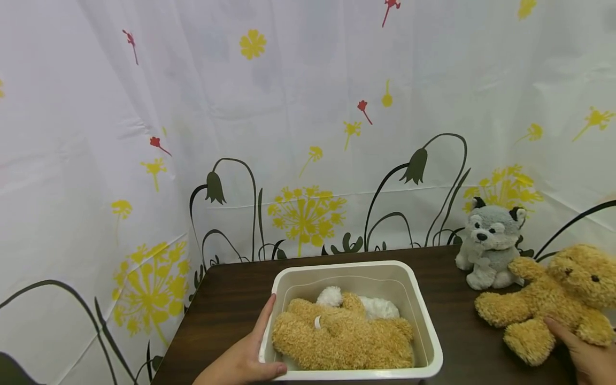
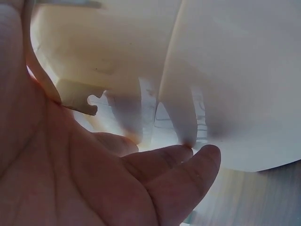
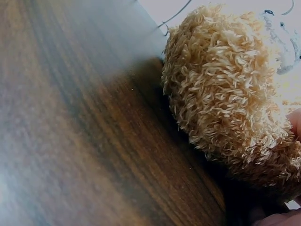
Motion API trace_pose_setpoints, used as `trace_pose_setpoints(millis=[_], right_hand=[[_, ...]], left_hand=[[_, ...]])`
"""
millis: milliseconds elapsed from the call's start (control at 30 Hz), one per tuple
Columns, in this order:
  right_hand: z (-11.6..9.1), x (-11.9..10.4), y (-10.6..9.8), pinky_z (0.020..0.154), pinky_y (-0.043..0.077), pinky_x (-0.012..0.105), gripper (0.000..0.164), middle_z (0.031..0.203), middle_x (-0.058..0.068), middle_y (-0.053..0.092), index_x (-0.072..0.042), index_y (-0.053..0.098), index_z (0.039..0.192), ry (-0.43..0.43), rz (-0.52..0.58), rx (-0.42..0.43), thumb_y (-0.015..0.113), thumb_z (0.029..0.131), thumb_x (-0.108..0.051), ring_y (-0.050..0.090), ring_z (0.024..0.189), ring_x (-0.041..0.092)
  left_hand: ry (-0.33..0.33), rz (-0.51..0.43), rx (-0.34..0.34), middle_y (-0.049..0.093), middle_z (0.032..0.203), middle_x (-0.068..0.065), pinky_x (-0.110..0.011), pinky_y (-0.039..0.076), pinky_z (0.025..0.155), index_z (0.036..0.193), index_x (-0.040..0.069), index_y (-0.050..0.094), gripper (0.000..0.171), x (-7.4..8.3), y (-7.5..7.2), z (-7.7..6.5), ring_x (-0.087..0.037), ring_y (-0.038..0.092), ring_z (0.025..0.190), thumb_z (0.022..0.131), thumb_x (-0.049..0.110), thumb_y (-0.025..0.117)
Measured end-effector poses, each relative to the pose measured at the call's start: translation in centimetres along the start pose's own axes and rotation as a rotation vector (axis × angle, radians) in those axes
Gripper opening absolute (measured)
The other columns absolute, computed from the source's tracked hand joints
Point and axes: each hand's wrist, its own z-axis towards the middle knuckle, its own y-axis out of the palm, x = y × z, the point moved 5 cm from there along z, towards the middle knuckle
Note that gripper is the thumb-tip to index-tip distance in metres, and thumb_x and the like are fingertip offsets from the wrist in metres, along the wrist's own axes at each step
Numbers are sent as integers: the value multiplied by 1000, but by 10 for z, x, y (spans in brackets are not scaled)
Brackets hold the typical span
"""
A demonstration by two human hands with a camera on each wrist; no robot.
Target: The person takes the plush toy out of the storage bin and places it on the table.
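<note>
My left hand (image 1: 238,357) grips the front left corner of a white plastic bin (image 1: 353,275), thumb on the rim. Its fingers (image 2: 188,176) press along the bin's outer wall (image 2: 244,94) in the left wrist view. Inside the bin, a golden-brown curly plush toy (image 1: 344,342) lies on its front, partly over a fluffy white one (image 1: 380,308). At the far right, my right hand (image 1: 589,359) holds a golden-brown teddy bear (image 1: 560,297) by its lower body, thumb on top and the other fingers mostly hidden. The bear's leg (image 3: 223,84) fills much of the right wrist view.
A grey and white husky plush (image 1: 493,240) sits upright at the back right, just behind the bear's arm. All of these are on a dark wooden table (image 1: 226,299). Behind its back edge hangs a white curtain (image 1: 298,96) with printed flowers.
</note>
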Motion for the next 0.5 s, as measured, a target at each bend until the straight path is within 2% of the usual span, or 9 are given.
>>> trace_pose_setpoints(millis=[67,100,200,267,367,433,500], right_hand=[[5,4,-4,109,-8,78,148,143,15,-53,-20,-34,149,75,91,133,50,56,-100,-44,133,51],[6,4,-4,110,-6,78,150,146,15,-52,-19,-33,150,87,98,179,50,55,-100,-42,135,51],[3,3,-2,112,-3,77,151,151,18,-48,-15,-33,152,107,114,308,46,57,-100,-34,141,52],[-4,0,3,113,-3,76,147,152,17,-48,-15,-36,152,90,124,347,46,62,-98,-33,142,51],[-15,-6,6,117,-3,73,132,155,11,-48,-23,-42,149,-27,169,487,50,79,-85,-32,146,46],[-14,-5,2,117,-3,73,126,156,10,-46,-27,-42,148,-70,180,476,52,84,-79,-32,146,45],[2,2,-10,115,-5,74,123,155,9,-47,-26,-40,148,-79,156,377,52,85,-79,-35,144,45]], left_hand=[[-3,1,2,7,167,-20,-29,55,91,156,45,-24,122,-1,0,0,-19,61,122,90,10,73],[1,1,-1,6,167,-20,-28,55,91,156,45,-24,122,-1,-1,0,-19,61,121,90,10,72],[13,16,-4,8,166,-22,-28,56,90,156,44,-25,122,-1,-1,-1,-19,63,119,90,11,72],[29,21,-7,7,166,-24,-29,56,90,156,43,-25,121,-1,-1,-2,-20,63,119,91,11,72],[40,19,-10,8,166,-23,-29,56,90,156,42,-25,121,-1,0,-1,-20,63,119,91,10,72],[48,11,-10,7,166,-22,-30,56,91,156,42,-25,122,0,1,0,-20,62,120,90,10,72],[56,-4,-16,6,167,-22,-31,56,91,156,41,-25,122,0,2,1,-20,62,121,90,9,72]])
